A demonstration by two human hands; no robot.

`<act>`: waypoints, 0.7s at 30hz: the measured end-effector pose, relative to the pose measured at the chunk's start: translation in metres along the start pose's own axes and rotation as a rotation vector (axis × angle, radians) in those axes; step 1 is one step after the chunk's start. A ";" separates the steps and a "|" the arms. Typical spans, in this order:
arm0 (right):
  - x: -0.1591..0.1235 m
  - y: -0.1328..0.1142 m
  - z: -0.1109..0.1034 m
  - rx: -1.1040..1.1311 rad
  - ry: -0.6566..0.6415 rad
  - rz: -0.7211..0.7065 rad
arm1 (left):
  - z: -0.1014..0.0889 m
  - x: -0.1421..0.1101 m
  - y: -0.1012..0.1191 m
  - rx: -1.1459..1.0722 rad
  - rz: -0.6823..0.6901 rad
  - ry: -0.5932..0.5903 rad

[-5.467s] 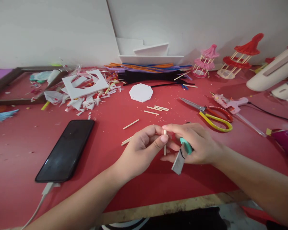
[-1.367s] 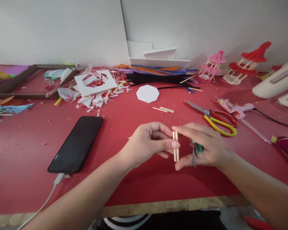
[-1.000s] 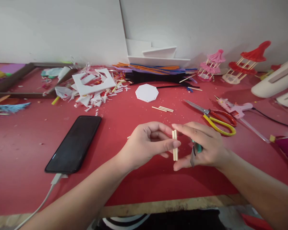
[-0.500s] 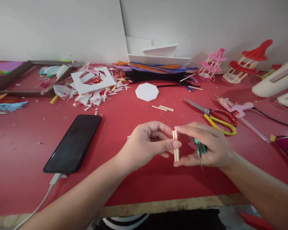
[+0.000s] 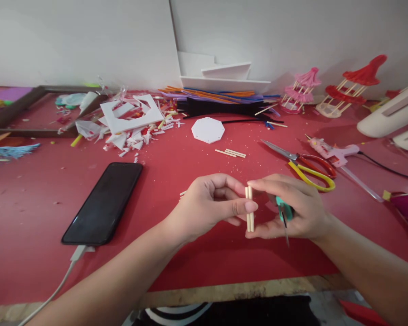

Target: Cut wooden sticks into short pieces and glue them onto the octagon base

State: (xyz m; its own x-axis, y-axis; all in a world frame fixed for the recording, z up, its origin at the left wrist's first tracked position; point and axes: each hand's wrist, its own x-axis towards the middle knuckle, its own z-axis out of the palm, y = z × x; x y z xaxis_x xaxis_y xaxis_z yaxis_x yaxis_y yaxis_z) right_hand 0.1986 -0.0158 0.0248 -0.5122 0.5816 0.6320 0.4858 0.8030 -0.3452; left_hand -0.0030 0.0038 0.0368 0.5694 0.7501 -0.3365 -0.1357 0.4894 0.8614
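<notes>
Two short wooden sticks stand upright, side by side, pinched between the thumb and fingers of my left hand. My right hand has its index finger at the top ends of the sticks and its thumb at their bottom ends. Tucked in the right palm is a teal-handled cutting tool, its thin metal blade pointing down; its exact kind is partly hidden by the fingers. Beyond the hands, several more wooden sticks lie near a white octagonal board with small holes along its rim.
Scissors and a pink glue gun lie at right. A phone on a cable lies at left. White foam scraps, pipe cleaners, a pink tiered model and a red one line the back.
Both hands and the sticks have shifted down very slightly. The grip looks the same, and nothing else has visibly moved.
</notes>
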 end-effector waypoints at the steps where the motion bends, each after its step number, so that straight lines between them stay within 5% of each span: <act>1: 0.000 0.000 0.000 0.000 -0.001 0.002 | 0.000 0.000 0.000 0.000 0.003 0.001; 10: -0.001 0.001 -0.001 -0.013 -0.001 0.014 | 0.001 -0.001 -0.001 0.023 0.030 -0.007; 13: -0.001 0.001 -0.002 -0.039 0.011 0.015 | -0.006 0.002 0.001 0.135 0.156 0.080; 18: -0.004 0.002 -0.001 -0.068 0.030 -0.003 | -0.042 0.009 0.010 0.918 0.536 0.571; 21: -0.006 0.003 0.001 -0.069 0.021 -0.033 | -0.062 0.014 0.013 1.399 0.455 0.690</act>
State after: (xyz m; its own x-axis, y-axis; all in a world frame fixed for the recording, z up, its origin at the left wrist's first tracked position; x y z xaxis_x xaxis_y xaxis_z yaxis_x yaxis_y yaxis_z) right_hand 0.2027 -0.0163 0.0192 -0.5143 0.5513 0.6569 0.5167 0.8105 -0.2757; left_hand -0.0468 0.0484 0.0192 0.1858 0.9467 0.2633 0.8406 -0.2919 0.4563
